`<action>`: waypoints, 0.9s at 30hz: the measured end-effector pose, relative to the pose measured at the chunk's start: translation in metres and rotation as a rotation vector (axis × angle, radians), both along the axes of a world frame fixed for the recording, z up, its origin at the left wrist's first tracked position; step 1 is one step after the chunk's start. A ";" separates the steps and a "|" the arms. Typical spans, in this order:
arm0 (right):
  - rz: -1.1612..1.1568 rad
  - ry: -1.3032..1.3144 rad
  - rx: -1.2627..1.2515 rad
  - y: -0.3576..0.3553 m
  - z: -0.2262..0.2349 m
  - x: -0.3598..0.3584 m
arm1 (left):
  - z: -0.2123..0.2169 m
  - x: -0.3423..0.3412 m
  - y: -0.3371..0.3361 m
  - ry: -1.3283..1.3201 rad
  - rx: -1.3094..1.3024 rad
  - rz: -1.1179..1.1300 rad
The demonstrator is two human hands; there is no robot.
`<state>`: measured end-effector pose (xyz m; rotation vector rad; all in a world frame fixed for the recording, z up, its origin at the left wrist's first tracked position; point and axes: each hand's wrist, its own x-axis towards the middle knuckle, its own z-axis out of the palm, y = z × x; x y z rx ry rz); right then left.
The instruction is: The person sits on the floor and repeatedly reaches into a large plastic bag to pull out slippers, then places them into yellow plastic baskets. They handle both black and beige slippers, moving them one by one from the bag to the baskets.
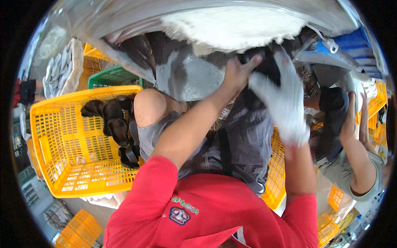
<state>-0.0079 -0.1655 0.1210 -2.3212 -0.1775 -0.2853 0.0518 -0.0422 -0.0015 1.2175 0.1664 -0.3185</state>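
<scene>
Under the edge of a large white fluffy buffing wheel (233,27), a black shoe-like piece (269,66) is between my two hands; motion blur hides its exact kind. My bare left hand (239,73) is closed on its left side, thumb stretched toward the right. My right hand (283,99), in a white glove, is smeared by movement, but its thumb and fingers lie on either side of the black piece. Several dark, shiny shoe-like pieces (113,120) lie at the right side of a yellow plastic basket (62,153) on my left.
A grey metal housing (128,20) curves over the wheel. Behind the yellow basket stand a green crate (113,76) and a pale box of light shoe-shaped pieces (66,68). Another person (357,165) sits close on my right. Another yellow basket (275,173) is beside my right thigh.
</scene>
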 end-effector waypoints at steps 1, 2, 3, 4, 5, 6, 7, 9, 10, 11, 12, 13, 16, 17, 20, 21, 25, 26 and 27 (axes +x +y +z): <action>0.011 -0.034 -0.214 0.002 0.003 -0.019 | -0.001 0.004 -0.006 -0.036 -0.027 0.002; 0.071 -0.146 -0.442 0.005 0.006 -0.037 | -0.001 0.009 -0.004 0.052 0.148 -0.039; 0.101 -0.119 -0.624 0.001 0.000 -0.045 | -0.001 0.005 0.000 0.089 0.297 -0.075; 0.127 -0.128 -0.733 -0.002 -0.005 -0.052 | 0.000 0.000 0.007 0.244 0.064 -0.155; 0.114 -0.149 -0.804 -0.003 -0.011 -0.052 | 0.005 -0.006 0.020 0.308 0.109 -0.331; 0.147 -0.054 -0.626 0.002 -0.019 -0.061 | 0.007 -0.024 0.029 0.392 -0.201 -0.267; 0.127 0.007 -0.400 0.012 -0.026 -0.067 | 0.010 -0.038 0.041 0.427 -0.590 -0.228; 0.334 -0.155 -0.243 0.036 -0.026 -0.088 | 0.016 -0.046 0.061 0.540 -0.800 -0.067; 0.297 -0.122 -0.217 0.050 -0.029 -0.093 | 0.015 -0.046 0.066 0.442 -0.849 0.001; 0.264 -0.182 -0.182 0.062 -0.034 -0.092 | 0.012 -0.043 0.069 0.463 -0.951 0.035; 0.215 -0.255 -0.161 0.072 -0.039 -0.081 | 0.007 -0.036 0.069 0.499 -0.801 0.164; 0.162 -0.291 -0.207 0.080 -0.038 -0.065 | 0.000 -0.026 0.069 0.347 -0.796 0.145; -0.039 -0.165 -0.294 0.093 -0.034 -0.022 | -0.024 -0.014 0.058 -0.223 -0.158 0.266; -0.068 -0.061 -0.423 0.095 -0.028 -0.012 | -0.031 -0.011 0.055 -0.126 -0.201 0.224; 0.243 0.019 -0.425 0.089 -0.023 0.006 | -0.042 -0.025 0.048 0.169 -0.314 0.186; 0.274 0.248 0.014 0.087 -0.023 0.007 | -0.042 -0.027 0.049 0.200 -0.547 0.032; 0.214 0.469 0.201 0.081 -0.006 -0.046 | -0.018 -0.026 0.056 0.383 -0.608 0.060; 0.178 0.450 0.189 0.086 -0.003 -0.046 | -0.013 -0.016 0.057 0.378 -0.625 0.052; 0.157 0.407 0.195 0.091 0.000 -0.045 | -0.010 -0.011 0.060 0.312 -0.717 0.030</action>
